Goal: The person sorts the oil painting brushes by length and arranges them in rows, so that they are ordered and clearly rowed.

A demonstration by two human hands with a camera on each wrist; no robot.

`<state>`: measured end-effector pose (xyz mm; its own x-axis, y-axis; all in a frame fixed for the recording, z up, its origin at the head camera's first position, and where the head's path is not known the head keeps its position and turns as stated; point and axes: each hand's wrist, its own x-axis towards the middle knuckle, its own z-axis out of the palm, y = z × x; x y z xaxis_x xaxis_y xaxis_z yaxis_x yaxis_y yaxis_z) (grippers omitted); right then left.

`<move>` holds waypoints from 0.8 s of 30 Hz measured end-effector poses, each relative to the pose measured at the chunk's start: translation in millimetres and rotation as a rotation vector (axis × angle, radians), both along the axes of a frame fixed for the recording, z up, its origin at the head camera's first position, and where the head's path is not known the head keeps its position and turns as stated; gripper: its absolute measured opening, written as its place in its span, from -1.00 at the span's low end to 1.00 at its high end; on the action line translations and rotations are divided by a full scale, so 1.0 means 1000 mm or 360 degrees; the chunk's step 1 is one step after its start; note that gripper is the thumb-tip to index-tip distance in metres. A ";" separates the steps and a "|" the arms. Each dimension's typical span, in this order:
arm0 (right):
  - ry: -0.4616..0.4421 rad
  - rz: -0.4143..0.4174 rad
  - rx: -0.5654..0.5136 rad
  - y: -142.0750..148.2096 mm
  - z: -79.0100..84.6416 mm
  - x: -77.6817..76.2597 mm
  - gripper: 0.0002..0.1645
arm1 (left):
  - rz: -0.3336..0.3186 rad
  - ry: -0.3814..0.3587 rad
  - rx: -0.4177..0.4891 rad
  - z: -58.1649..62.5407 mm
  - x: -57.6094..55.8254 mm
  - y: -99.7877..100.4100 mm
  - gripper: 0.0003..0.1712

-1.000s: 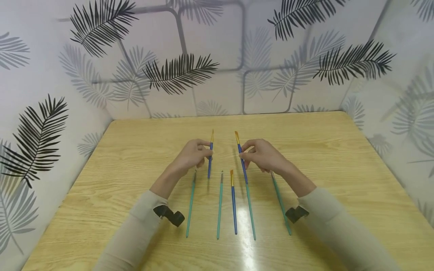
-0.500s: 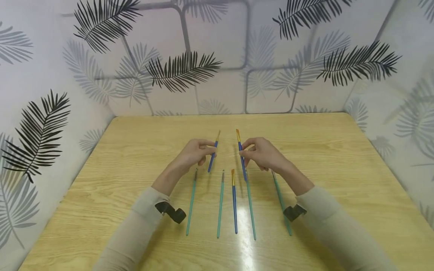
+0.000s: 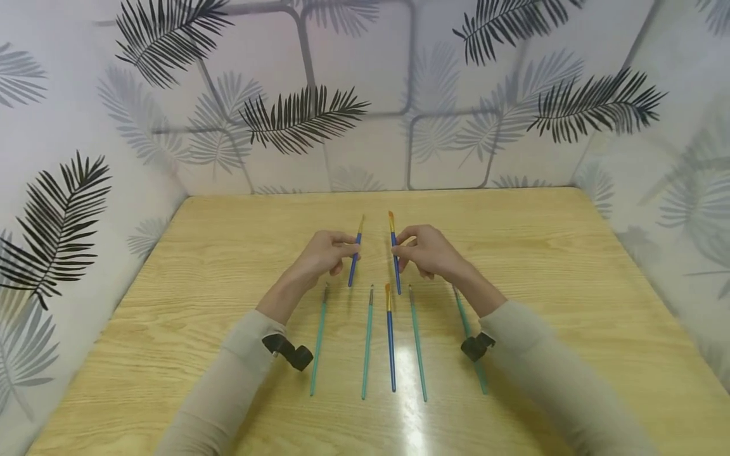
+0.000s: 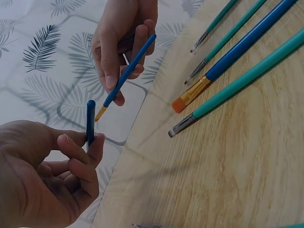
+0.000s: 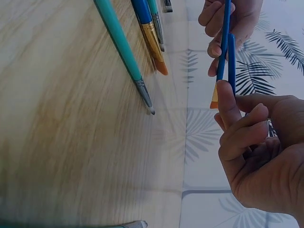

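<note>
Well, furthest left, the first teal brush lies on the wooden tabletop, bristles toward the far edge. Just beyond its tip, the left hand pinches a narrow-tipped blue brush between thumb and fingers, clear of the wood. Next come the second teal brush and, near it, the lying blue brush. Past their tips, the right hand holds up a flat-tipped blue brush in a similar pinch, apart from the left hand's one. The third teal brush follows, then the fourth teal brush, partly covered by a wrist camera. The step in hand seems to be handling two blue brushes at once in the air; the next move probably calls for steady, light pinches and lowering neither onto the row.
</note>
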<state>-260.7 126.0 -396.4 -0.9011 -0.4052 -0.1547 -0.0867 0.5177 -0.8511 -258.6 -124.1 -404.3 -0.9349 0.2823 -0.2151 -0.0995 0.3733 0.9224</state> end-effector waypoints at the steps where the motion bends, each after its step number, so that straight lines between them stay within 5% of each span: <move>1: 0.0005 -0.0001 -0.0006 -0.002 -0.001 -0.002 -0.60 | 0.0016 -0.0009 -0.0010 0.000 -0.001 -0.001 -0.58; 15: 0.0067 -0.0060 -0.0002 -0.011 -0.002 -0.020 -0.64 | 0.0158 -0.0028 -0.0077 0.001 -0.017 0.006 -0.64; 24: 0.0027 -0.0053 -0.0002 -0.017 -0.011 -0.025 -0.62 | 0.0163 -0.0025 -0.0132 -0.012 -0.025 0.010 -0.66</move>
